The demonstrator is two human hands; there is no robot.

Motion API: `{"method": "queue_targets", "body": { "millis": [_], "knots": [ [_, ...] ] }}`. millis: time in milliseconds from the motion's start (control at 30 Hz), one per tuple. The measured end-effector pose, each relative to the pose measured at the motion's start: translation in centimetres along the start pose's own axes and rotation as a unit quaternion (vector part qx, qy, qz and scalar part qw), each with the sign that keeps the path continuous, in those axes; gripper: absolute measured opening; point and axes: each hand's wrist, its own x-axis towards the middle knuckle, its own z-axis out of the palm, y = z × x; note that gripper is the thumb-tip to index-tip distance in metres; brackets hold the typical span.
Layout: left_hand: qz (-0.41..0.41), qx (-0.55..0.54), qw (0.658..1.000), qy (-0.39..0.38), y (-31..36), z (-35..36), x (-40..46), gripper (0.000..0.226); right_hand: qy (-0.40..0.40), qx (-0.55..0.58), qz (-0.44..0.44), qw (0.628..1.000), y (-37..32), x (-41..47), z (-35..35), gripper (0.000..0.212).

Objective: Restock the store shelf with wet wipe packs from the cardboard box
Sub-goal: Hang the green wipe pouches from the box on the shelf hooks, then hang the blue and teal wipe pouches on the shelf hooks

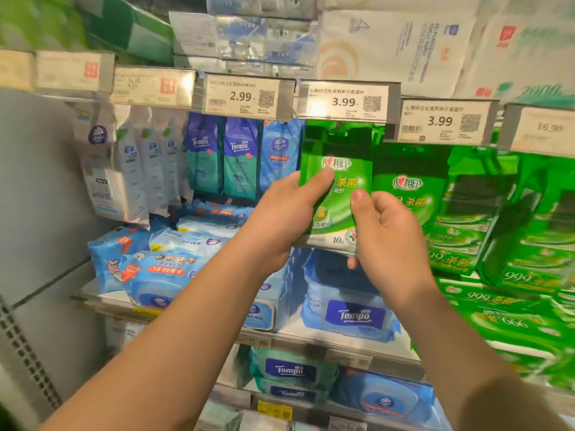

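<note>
A flat green plastic wet wipe pack (337,194) is gripped by both hands, left hand (284,219) and right hand (389,237), just below the 3.99 price tag (343,102), seemingly for hanging there.

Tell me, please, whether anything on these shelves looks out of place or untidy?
Yes: the blue wipe packs at the left of the middle shelf lie tumbled, one with its print upside down. The green pack in both hands isn't hung yet.

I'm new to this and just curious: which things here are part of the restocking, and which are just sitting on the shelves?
In the job:
- green wet wipe pack, held by both hands
- left hand
- right hand
- 3.99 price tag above it

Just sitting there:
- purple Tempo packs
- blue tub packs
- toilet paper
</note>
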Motion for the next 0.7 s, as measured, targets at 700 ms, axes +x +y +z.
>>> {"method": "queue_targets", "body": {
  "millis": [700],
  "knots": [
    [-0.196,0.144,0.942,0.230,-13.1,-15.0,-19.1,0.034,-0.316,0.079,0.242,0.914,6.0,-10.9,12.6,0.033]
  ]
}}
